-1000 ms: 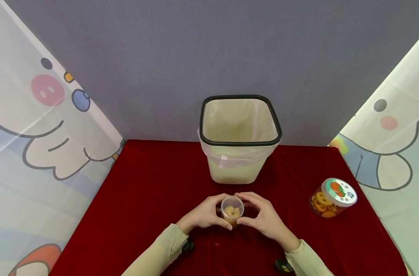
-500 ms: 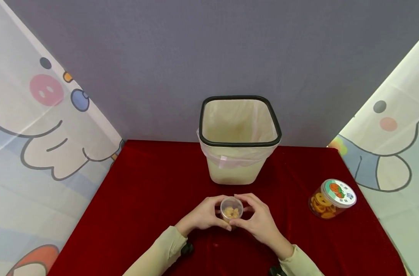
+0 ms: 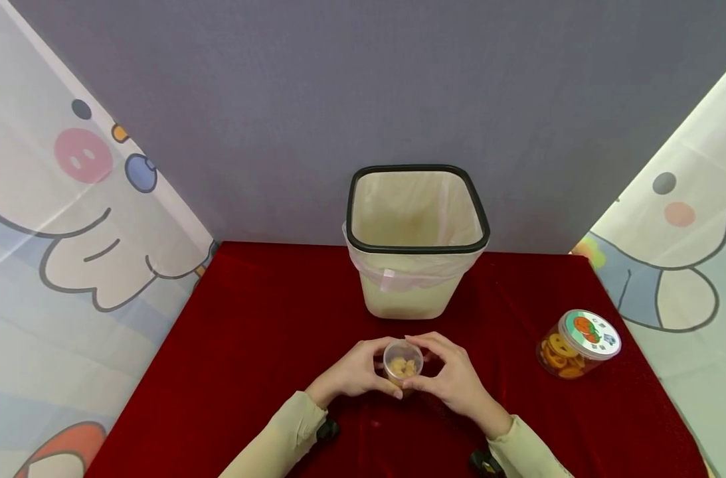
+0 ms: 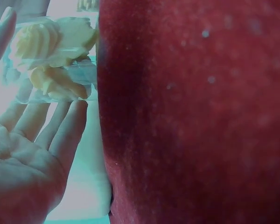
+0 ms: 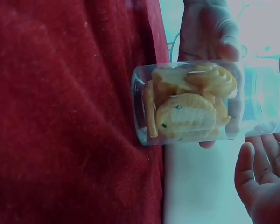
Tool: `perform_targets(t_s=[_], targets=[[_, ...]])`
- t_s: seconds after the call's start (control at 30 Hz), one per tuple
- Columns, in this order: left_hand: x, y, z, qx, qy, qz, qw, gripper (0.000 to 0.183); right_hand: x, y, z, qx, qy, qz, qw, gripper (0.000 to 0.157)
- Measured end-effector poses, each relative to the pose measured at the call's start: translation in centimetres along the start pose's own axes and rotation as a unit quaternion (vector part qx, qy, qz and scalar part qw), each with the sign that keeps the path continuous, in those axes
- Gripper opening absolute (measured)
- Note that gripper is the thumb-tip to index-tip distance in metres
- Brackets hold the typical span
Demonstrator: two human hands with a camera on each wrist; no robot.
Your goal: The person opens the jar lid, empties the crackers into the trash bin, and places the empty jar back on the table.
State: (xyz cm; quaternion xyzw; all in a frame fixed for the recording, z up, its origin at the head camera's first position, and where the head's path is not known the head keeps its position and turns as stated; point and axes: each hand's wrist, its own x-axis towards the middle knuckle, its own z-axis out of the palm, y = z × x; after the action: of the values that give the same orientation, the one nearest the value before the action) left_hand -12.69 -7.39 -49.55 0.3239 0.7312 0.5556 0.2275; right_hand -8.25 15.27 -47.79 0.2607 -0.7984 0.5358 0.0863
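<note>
A clear, cylindrical plastic jar of golden cookies [image 3: 402, 366] is standing upright; the left hand [image 3: 357, 370] is gripping its left side, the right hand [image 3: 455, 384] its right, neither nearer

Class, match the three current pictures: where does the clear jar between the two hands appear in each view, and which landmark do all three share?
Head: the clear jar is below centre, slightly right, between the left hand and right hand.
Left wrist: upper left.
Right wrist: from the middle towards the right edge, above centre.
Shared landmark: the red cloth.
</note>
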Motion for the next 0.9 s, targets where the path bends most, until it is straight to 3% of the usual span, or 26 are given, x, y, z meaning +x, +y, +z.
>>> perform_targets(t_s=[0.5, 0.73, 0.9], targets=[[0.0, 0.2, -0.4, 0.031, -0.011, 0.008, 0.9994, 0.073, 0.0, 0.5, -0.7, 0.027, -0.054, 0.004, 0.998, 0.067], [-0.1, 0.5, -0.6, 0.045, -0.013, 0.01, 0.9988, 0.073, 0.4, 0.8, -1.4, 0.017, -0.098, 0.002, 0.995, 0.077], [0.0, 0.4, -0.5, 0.037, -0.018, 0.014, 0.9991, 0.074, 0.4, 0.8, -1.5, 0.012, -0.102, -0.005, 0.995, 0.079]])
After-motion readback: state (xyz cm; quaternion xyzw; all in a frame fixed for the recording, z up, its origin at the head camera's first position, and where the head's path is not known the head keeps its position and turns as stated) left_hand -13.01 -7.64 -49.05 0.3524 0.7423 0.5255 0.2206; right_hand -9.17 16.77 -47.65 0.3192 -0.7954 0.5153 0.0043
